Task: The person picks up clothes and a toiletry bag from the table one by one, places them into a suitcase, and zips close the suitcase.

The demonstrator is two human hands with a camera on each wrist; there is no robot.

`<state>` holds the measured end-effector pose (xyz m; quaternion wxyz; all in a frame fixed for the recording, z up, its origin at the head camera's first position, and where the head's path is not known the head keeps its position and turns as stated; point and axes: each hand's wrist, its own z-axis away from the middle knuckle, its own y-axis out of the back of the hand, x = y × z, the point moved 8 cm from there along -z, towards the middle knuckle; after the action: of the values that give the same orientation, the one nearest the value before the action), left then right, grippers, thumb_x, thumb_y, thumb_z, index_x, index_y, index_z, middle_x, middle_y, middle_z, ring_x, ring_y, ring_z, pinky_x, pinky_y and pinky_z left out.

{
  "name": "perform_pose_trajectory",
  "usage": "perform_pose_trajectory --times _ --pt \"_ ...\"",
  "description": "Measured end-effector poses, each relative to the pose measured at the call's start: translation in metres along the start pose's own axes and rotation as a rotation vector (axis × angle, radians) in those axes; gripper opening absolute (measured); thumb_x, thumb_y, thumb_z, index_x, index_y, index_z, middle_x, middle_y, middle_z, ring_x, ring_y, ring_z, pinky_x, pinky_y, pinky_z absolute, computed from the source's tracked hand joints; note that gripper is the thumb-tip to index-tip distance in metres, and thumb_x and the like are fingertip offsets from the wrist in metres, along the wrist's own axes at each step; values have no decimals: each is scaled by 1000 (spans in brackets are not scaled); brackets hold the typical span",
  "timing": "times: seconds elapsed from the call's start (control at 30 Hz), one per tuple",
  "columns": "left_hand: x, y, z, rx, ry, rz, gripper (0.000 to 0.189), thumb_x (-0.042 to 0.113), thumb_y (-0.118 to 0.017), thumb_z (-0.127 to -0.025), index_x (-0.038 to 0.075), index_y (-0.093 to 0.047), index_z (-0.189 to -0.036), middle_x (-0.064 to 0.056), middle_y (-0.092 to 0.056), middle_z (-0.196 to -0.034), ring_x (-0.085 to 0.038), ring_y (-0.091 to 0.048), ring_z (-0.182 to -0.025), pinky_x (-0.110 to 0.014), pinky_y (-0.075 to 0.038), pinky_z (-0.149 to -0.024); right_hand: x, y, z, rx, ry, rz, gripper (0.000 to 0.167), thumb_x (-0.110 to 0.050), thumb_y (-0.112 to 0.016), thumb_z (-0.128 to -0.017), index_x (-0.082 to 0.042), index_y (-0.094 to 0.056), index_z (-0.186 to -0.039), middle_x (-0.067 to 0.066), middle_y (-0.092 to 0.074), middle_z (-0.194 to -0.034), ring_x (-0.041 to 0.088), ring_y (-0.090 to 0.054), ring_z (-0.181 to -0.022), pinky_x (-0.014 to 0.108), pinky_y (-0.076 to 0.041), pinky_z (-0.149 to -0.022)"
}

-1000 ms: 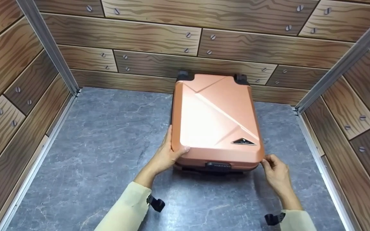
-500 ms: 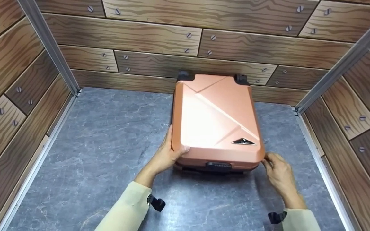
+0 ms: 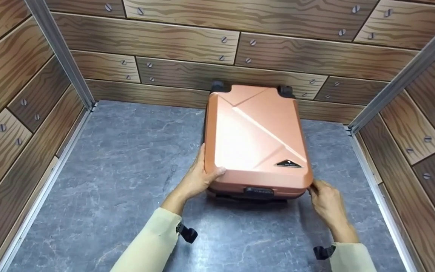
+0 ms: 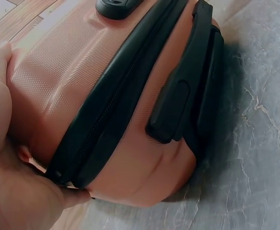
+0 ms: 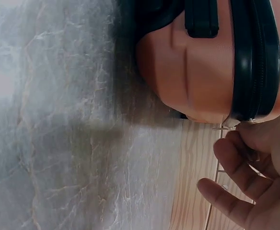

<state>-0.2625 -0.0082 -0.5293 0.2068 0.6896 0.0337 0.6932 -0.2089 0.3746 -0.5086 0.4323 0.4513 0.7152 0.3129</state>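
A rose-gold hard-shell suitcase (image 3: 255, 132) lies flat, its wheels toward the back wall. My left hand (image 3: 196, 177) holds its near left corner, thumb on the top shell and fingers along the side. At the near right corner is my right hand (image 3: 327, 202). In the right wrist view, its thumb and index finger pinch a small metal zipper pull (image 5: 230, 124), partly hidden, at the black zipper (image 5: 257, 62); the other fingers are loosely bent. The left wrist view shows the zipper band (image 4: 106, 110) running between the two shells, and a black carry handle (image 4: 178, 91).
Grey marbled floor (image 3: 127, 151) surrounds the suitcase. Wood-patterned panels form the back wall (image 3: 187, 45), left wall (image 3: 17, 113) and right wall (image 3: 421, 136). Metal posts (image 3: 62, 53) stand at the corners.
My right hand has turned slightly at the wrist, staying at the near right corner. My left hand keeps its hold. The head view has shifted slightly.
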Motion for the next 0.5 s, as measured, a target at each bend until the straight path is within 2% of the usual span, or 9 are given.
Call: perform_pose_trajectory --times 0.13,0.23,0.33,0.5 --pt "-3 1 1 -10 -12 2 129 69 -77 -84 23 7 -171 -16 -3 -177 -36 -12 -162 -53 -16 -131 0 -4 0 0 -3 10 6 0 -75 -91 2 -71 -96 23 -74 -92 52 -70 -86 65 -53 -73" --pt "-6 0 2 -64 -37 17 143 58 -91 -75 31 13 -169 -11 5 -178 -32 -6 -163 -54 -14 -131 0 -4 1 26 9 15 7 2 -74 -90 3 -69 -94 24 -73 -92 51 -69 -85 65 -53 -73" --pt "-7 -1 2 -117 -74 -8 155 50 -99 -67 35 19 -167 -9 10 -178 -30 -2 -164 -54 -14 -131 0 -4 5 61 26 13 10 4 -75 -88 3 -65 -92 23 -70 -89 50 -67 -81 64 -53 -69" --pt "-7 -1 -1 -113 -95 -78 156 50 -99 -67 33 20 -167 -10 5 -178 -31 -9 -163 -53 -20 -130 -1 -2 8 109 37 -15 16 6 -74 -87 -1 -61 -89 19 -67 -87 46 -66 -78 61 -52 -65"
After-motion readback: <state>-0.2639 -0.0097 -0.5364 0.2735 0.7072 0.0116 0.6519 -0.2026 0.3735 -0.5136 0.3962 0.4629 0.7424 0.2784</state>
